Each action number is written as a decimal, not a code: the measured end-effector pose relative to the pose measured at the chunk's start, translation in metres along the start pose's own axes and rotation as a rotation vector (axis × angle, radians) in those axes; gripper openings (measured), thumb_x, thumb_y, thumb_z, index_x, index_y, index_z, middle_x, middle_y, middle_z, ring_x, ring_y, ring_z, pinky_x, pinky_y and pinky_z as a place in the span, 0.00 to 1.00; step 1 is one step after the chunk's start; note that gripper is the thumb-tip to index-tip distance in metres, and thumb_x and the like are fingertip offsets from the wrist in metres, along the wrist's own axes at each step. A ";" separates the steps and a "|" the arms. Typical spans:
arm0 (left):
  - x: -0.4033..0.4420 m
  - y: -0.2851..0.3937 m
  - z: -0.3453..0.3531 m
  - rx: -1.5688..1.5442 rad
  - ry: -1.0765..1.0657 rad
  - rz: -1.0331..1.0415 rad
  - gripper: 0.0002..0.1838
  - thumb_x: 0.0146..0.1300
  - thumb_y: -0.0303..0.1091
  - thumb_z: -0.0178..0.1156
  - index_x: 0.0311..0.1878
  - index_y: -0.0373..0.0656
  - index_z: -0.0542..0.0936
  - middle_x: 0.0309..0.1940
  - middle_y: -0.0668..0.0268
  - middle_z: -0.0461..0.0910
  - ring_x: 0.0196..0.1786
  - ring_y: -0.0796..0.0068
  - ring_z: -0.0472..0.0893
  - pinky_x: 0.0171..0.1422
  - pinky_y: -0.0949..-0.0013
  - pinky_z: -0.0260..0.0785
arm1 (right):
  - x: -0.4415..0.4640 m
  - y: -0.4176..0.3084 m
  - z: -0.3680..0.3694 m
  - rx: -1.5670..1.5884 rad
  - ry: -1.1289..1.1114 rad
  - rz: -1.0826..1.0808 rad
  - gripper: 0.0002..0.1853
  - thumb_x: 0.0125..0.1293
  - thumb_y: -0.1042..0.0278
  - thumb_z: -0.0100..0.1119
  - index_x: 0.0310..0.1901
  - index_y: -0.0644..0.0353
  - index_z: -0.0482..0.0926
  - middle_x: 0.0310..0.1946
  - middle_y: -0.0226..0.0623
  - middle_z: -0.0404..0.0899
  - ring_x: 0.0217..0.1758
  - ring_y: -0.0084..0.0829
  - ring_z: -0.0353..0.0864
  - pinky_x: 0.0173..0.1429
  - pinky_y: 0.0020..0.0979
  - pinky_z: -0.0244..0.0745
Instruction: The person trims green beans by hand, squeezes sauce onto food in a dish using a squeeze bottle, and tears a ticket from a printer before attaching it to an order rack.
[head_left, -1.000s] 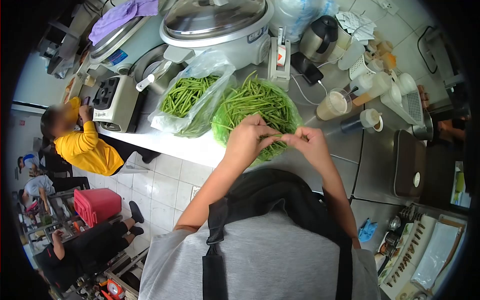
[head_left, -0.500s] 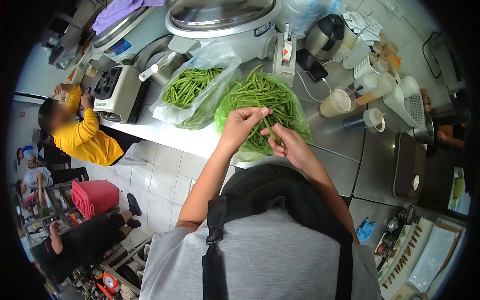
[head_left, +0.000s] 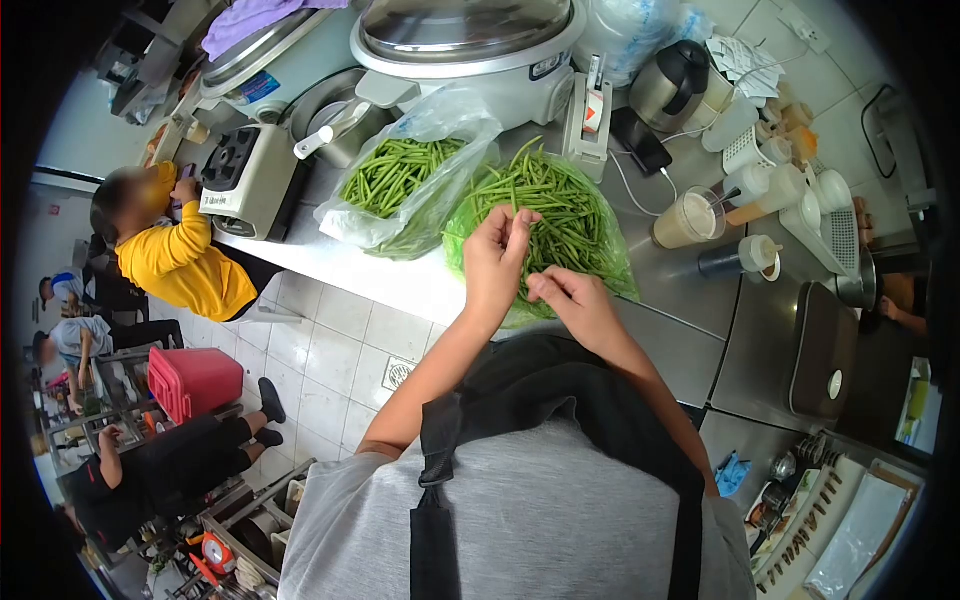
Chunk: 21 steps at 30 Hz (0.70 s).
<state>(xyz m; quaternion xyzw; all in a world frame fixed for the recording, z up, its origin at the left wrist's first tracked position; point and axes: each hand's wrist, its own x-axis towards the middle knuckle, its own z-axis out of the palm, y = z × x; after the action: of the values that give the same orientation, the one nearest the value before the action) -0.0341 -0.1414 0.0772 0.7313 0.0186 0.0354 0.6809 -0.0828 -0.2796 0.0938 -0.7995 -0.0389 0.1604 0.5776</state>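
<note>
Both my hands are over an open green plastic bag (head_left: 625,280) heaped with loose green beans (head_left: 575,215). My left hand (head_left: 492,262) is closed in a pinch, thumb against fingertips, on a green bean (head_left: 515,188) whose thin end shows above the fingers. Lower and to the right, my right hand (head_left: 580,305) is also closed, its thumb and forefinger pressed together. Whatever lies between those fingertips is too small to make out. Left of the hands, a clear plastic bag (head_left: 470,115) holds shorter green bean pieces (head_left: 397,178).
Behind the bags stand a large lidded cooker (head_left: 465,75), a metal pot (head_left: 345,140) and a blender base (head_left: 250,180). To the right are a phone (head_left: 640,140), a cup of tan liquid (head_left: 690,220) and several bottles. A person in yellow (head_left: 190,260) sits at the left.
My hands have moved apart: the left sits slightly higher, the right a little lower. My right hand's fingers have drawn closed. The whole view has shifted slightly.
</note>
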 end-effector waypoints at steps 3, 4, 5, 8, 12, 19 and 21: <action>-0.005 0.012 0.007 -0.054 -0.027 -0.040 0.11 0.70 0.36 0.56 0.40 0.37 0.82 0.16 0.79 0.66 0.19 0.91 0.61 0.23 0.80 0.50 | 0.004 0.009 0.004 0.195 -0.063 0.040 0.15 0.70 0.60 0.54 0.35 0.65 0.80 0.19 0.28 0.70 0.25 0.17 0.65 0.30 0.25 0.62; -0.007 0.015 0.008 -0.068 -0.030 -0.053 0.11 0.69 0.35 0.56 0.40 0.38 0.83 0.16 0.79 0.65 0.19 0.91 0.60 0.22 0.80 0.49 | 0.005 0.010 0.005 0.221 -0.047 0.038 0.14 0.70 0.60 0.54 0.36 0.65 0.80 0.20 0.28 0.71 0.25 0.16 0.64 0.31 0.24 0.62; -0.008 0.018 0.008 -0.081 -0.032 -0.066 0.10 0.69 0.34 0.57 0.41 0.38 0.83 0.15 0.79 0.65 0.19 0.91 0.60 0.22 0.80 0.49 | 0.006 0.012 0.006 0.247 -0.032 0.036 0.14 0.70 0.61 0.53 0.37 0.65 0.80 0.21 0.27 0.71 0.26 0.16 0.64 0.31 0.23 0.62; -0.008 0.014 0.011 -0.081 -0.005 -0.023 0.08 0.67 0.31 0.59 0.42 0.39 0.84 0.15 0.81 0.64 0.19 0.92 0.59 0.22 0.81 0.48 | 0.009 0.017 0.008 0.388 -0.038 0.061 0.12 0.70 0.63 0.53 0.40 0.65 0.79 0.22 0.25 0.72 0.26 0.15 0.64 0.31 0.22 0.62; -0.003 0.008 0.009 -0.007 0.059 0.102 0.06 0.64 0.27 0.61 0.43 0.38 0.84 0.16 0.81 0.64 0.20 0.92 0.58 0.23 0.82 0.49 | 0.008 0.013 0.003 0.426 -0.079 0.167 0.11 0.70 0.64 0.53 0.40 0.65 0.78 0.24 0.23 0.73 0.27 0.15 0.66 0.32 0.21 0.63; 0.002 -0.002 0.007 -0.053 0.142 0.091 0.09 0.65 0.26 0.59 0.47 0.39 0.81 0.14 0.78 0.62 0.18 0.91 0.61 0.23 0.80 0.54 | 0.013 0.007 0.006 0.069 0.040 -0.096 0.09 0.67 0.67 0.58 0.34 0.65 0.75 0.23 0.33 0.76 0.26 0.22 0.71 0.32 0.27 0.66; 0.002 0.000 0.005 -0.090 0.124 0.020 0.08 0.67 0.27 0.57 0.47 0.39 0.80 0.15 0.78 0.63 0.18 0.91 0.62 0.22 0.80 0.54 | 0.011 -0.003 0.007 -0.030 0.071 -0.159 0.09 0.65 0.68 0.59 0.33 0.64 0.73 0.24 0.38 0.76 0.25 0.28 0.73 0.32 0.30 0.68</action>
<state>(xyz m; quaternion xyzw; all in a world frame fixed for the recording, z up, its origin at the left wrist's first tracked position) -0.0315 -0.1466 0.0768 0.6967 0.0517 0.0883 0.7100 -0.0746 -0.2692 0.0924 -0.8077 -0.0841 0.0850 0.5774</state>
